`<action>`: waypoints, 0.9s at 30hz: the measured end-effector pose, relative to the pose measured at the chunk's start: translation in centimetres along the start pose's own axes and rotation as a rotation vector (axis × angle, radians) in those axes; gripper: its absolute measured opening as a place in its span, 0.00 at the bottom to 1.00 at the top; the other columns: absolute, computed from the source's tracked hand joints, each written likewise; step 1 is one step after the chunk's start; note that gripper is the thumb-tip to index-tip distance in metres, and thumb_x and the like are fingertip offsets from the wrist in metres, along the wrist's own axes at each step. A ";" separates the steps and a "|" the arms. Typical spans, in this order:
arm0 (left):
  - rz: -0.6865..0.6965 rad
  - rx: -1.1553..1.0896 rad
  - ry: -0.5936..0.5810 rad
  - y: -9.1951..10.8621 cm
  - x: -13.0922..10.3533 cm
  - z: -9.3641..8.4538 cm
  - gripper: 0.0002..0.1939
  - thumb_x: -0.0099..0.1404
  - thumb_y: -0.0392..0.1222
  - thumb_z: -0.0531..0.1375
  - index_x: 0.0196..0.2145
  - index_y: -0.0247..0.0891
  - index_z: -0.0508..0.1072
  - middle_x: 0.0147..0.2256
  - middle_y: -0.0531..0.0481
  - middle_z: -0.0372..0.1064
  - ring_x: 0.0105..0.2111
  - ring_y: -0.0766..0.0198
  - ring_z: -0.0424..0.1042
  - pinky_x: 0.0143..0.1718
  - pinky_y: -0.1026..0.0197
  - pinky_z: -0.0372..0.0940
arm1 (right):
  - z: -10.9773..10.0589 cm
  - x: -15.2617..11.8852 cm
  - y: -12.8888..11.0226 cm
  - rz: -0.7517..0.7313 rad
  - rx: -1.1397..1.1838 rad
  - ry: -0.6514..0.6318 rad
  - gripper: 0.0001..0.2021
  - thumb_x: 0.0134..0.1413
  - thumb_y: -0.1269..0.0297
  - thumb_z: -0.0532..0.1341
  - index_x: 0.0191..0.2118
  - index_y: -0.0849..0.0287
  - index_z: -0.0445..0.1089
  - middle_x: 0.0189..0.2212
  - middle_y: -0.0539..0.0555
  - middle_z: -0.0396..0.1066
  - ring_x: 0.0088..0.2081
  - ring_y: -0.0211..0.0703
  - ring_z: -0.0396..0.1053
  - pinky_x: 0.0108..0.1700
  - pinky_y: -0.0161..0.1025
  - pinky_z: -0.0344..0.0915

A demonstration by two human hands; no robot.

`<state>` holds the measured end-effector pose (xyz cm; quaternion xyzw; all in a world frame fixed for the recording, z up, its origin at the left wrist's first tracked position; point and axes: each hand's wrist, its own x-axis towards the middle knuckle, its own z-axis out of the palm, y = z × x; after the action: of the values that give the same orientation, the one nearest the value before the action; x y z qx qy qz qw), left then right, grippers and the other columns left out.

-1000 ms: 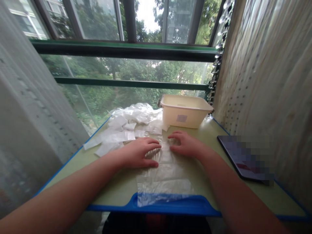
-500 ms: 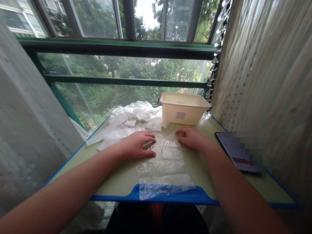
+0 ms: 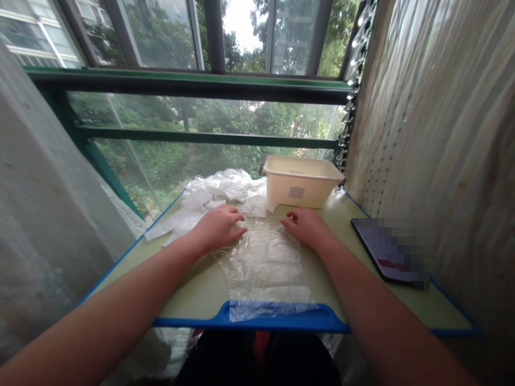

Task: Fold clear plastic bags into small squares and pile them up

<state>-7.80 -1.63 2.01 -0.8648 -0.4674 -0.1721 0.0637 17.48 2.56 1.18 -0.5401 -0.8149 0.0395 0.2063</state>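
Note:
A thin clear plastic bag point(image 3: 265, 262) lies flattened and creased on the table, its near end draped over the blue front edge. At the bag's far left side is my left hand point(image 3: 220, 228), thumb and fingers apart, resting by the plastic. My right hand point(image 3: 306, 228) is at the far right corner with curled fingers; thumb and forefinger appear pinched on the bag's edge, though the fingertips are small and partly hidden. Beyond my left hand spreads a heap of white folded plastic bags point(image 3: 225, 185).
A cream plastic bin point(image 3: 298, 190) with a small label stands at the back right, beside the heap. On the right lies a dark tablet or phone point(image 3: 386, 257), partly blurred out. The pale green table point(image 3: 193, 292) has a blue rim. Curtains hang on both sides.
My left hand has shifted left and slightly away from me, off the middle of the bag. My right hand has moved a little left, its fingers more curled.

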 end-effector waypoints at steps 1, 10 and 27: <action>-0.030 0.029 -0.010 -0.1 0.0 0.0 0.16 0.59 0.50 0.53 0.37 0.37 0.74 0.35 0.43 0.69 0.37 0.55 0.67 0.38 0.55 0.62 | 0.3 0.0 -0.2 0.036 -0.005 0.000 0.18 0.48 0.52 0.57 0.37 0.62 0.71 0.32 0.59 0.71 0.36 0.47 0.66 0.40 0.40 0.59; -0.030 -0.019 -0.047 0.1 0.1 0.6 0.15 0.58 0.49 0.54 0.37 0.39 0.73 0.35 0.46 0.70 0.36 0.58 0.68 0.38 0.59 0.60 | 0.6 0.6 -0.8 0.106 0.557 0.024 0.26 0.42 0.72 0.56 0.52 0.61 0.58 0.27 0.50 0.68 0.28 0.37 0.65 0.32 0.34 0.61; 0.172 -0.367 -0.063 3.1 -0.1 -0.4 0.20 0.54 0.53 0.59 0.40 0.39 0.73 0.40 0.44 0.69 0.41 0.58 0.67 0.43 0.58 0.62 | -1.9 0.2 -0.8 0.098 0.944 -0.162 0.21 0.42 0.65 0.61 0.46 0.61 0.63 0.31 0.53 0.69 0.29 0.36 0.67 0.30 0.33 0.63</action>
<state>-5.40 -3.55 2.55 -0.9035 -0.3543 -0.2215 -0.0952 17.49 2.06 3.22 -0.4205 -0.6948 0.4569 0.3628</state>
